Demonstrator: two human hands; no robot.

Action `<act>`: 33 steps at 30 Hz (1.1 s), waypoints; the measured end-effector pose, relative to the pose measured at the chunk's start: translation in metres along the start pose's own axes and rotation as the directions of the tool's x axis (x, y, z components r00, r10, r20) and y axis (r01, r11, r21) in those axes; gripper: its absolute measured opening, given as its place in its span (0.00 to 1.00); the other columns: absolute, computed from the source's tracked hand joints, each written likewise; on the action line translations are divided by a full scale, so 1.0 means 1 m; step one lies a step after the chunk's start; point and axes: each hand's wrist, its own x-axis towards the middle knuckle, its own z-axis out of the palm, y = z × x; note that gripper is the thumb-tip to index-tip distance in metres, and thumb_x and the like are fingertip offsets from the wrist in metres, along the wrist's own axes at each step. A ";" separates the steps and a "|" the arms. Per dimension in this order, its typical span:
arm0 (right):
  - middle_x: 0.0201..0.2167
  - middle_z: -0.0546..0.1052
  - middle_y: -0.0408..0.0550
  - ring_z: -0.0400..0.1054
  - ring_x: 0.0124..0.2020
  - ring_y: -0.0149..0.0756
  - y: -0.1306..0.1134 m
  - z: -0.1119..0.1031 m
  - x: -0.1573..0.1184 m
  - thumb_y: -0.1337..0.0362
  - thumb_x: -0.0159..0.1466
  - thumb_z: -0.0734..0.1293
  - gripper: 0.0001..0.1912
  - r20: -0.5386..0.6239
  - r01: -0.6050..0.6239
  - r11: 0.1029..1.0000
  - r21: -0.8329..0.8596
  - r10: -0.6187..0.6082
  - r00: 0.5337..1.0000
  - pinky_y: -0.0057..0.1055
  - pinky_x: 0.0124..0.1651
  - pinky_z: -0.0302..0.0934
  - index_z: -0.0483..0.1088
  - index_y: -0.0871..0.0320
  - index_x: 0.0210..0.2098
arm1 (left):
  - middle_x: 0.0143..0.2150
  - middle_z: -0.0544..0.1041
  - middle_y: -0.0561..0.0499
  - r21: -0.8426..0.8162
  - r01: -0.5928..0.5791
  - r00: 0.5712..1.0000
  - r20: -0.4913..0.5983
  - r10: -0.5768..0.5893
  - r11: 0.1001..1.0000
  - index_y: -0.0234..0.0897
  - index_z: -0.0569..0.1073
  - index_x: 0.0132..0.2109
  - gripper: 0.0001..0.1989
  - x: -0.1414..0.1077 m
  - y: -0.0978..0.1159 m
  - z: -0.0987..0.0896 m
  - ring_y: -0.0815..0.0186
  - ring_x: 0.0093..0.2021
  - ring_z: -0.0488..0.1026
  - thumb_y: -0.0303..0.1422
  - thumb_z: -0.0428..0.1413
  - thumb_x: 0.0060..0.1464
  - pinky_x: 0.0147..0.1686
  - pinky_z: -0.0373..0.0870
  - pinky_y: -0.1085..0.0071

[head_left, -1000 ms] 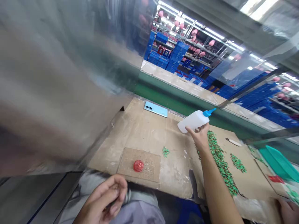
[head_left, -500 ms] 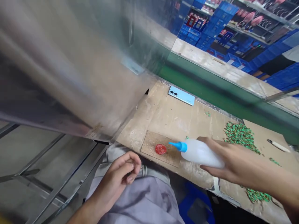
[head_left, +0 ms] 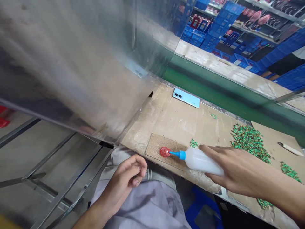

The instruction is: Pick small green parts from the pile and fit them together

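Note:
A white squeeze bottle (head_left: 202, 161) with a blue nozzle lies tilted in my right hand (head_left: 234, 165), whose fingers and thumb are wrapped round it. The nozzle tip reaches the right side of a small round red piece (head_left: 164, 152), which looks wet or glossy. Under the red piece lies a brown textured board (head_left: 153, 146) near the bench edge. My left hand (head_left: 132, 171) is over my lap, left of the board, its fingers loosely curled in, with nothing seen in them.
A light blue phone (head_left: 186, 97) lies at the bench's far edge. Piles of small green pieces (head_left: 250, 143) spread on the right, near a cutter knife (head_left: 290, 149). A clear plastic sheet (head_left: 95, 63) stands on the left. Blue crates (head_left: 221, 22) are stacked beyond the green strip (head_left: 202, 81).
My right hand has moved the bottle slightly left and down, bringing the nozzle tip from above the board to the red piece. My left hand has hardly moved.

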 end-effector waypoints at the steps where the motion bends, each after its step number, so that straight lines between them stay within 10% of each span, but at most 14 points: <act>1: 0.32 0.81 0.48 0.77 0.27 0.49 0.000 0.000 0.000 0.62 0.63 0.67 0.15 -0.006 0.001 1.000 0.004 -0.001 1.000 0.37 0.30 0.54 0.63 0.53 0.48 | 0.27 0.71 0.55 0.001 0.002 1.000 0.000 -0.002 1.000 0.34 0.76 0.33 0.03 0.001 -0.001 0.000 0.76 0.23 0.56 0.30 0.62 0.53 0.25 0.50 0.76; 33: 0.51 0.82 0.55 0.80 0.45 0.55 0.017 0.006 0.000 0.54 0.67 0.69 0.24 0.082 -0.117 0.950 0.290 0.097 0.992 0.43 0.40 0.72 0.68 0.50 0.61 | 0.27 0.71 0.55 -0.030 -0.015 1.000 -0.005 0.015 0.999 0.35 0.77 0.34 0.06 0.005 -0.005 -0.005 0.75 0.24 0.56 0.33 0.66 0.53 0.25 0.51 0.76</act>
